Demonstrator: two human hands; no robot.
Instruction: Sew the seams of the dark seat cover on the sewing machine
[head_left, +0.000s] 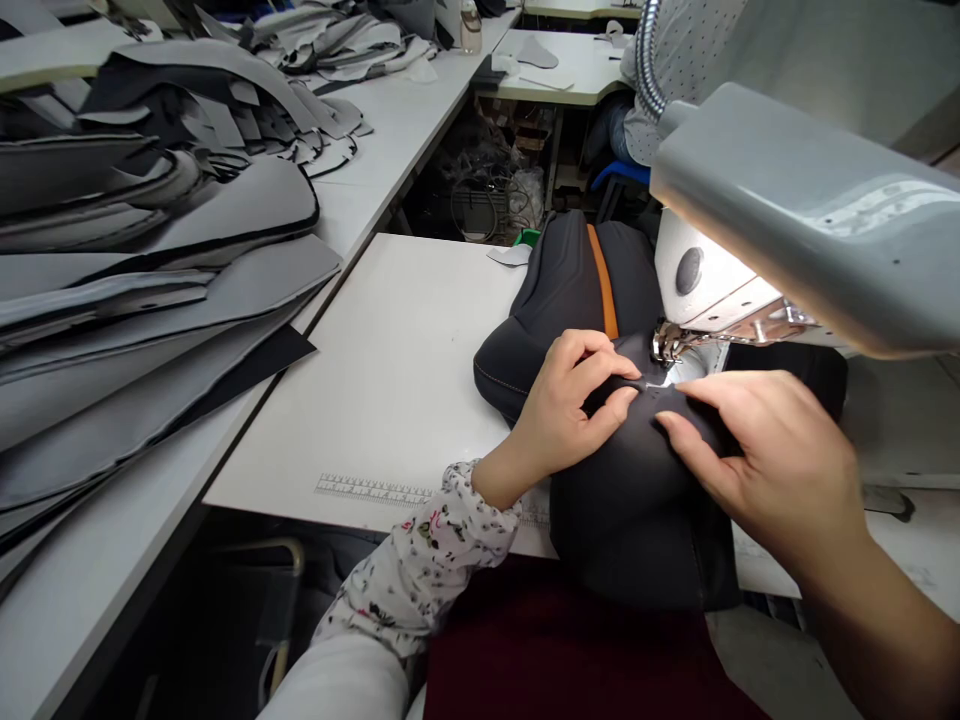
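Note:
A dark grey padded cover (630, 490) with an orange stripe (602, 280) lies across the white sewing table (397, 370), under the head of a white sewing machine (712, 285). My left hand (566, 405) pinches a fold of the dark fabric just left of the presser foot (666, 350). My right hand (765, 455) grips the same fabric from the right, thumb pressed on top. Both hands sit close to the needle area.
A grey lamp head (810, 215) on a flexible neck hangs over the machine at upper right. Stacks of grey and black cut pieces (150, 250) fill the long bench at left. Another person in a dotted shirt (675, 60) sits at the far table.

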